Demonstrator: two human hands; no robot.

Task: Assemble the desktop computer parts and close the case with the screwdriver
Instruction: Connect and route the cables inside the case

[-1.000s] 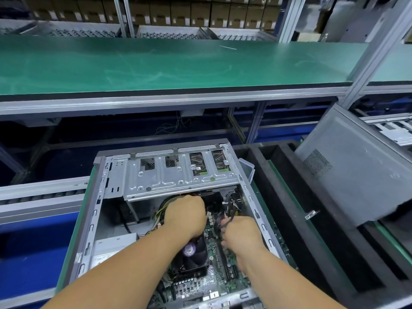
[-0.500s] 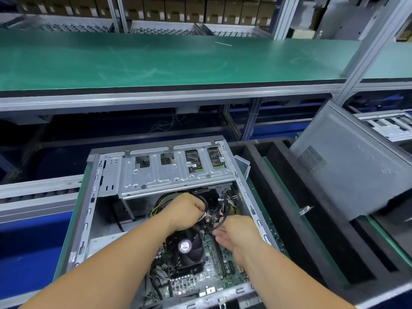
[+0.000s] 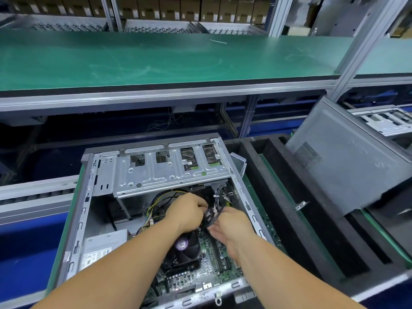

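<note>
An open desktop case lies on its side in front of me, with a silver drive cage across its far end. Inside are the green motherboard, a black CPU fan and a power supply at the left. My left hand grips a bundle of black cables just above the fan. My right hand holds the same bundle from the right, fingers curled round it. The grey side panel leans at the right. No screwdriver is in view.
Black foam trays with long slots lie right of the case. A green workbench shelf runs across above, on aluminium posts. Another open case sits far right. A roller conveyor is at the left.
Both hands have lifted out from beneath the drive cage and drawn together over the fan, pulling the black cable bundle up between them.
</note>
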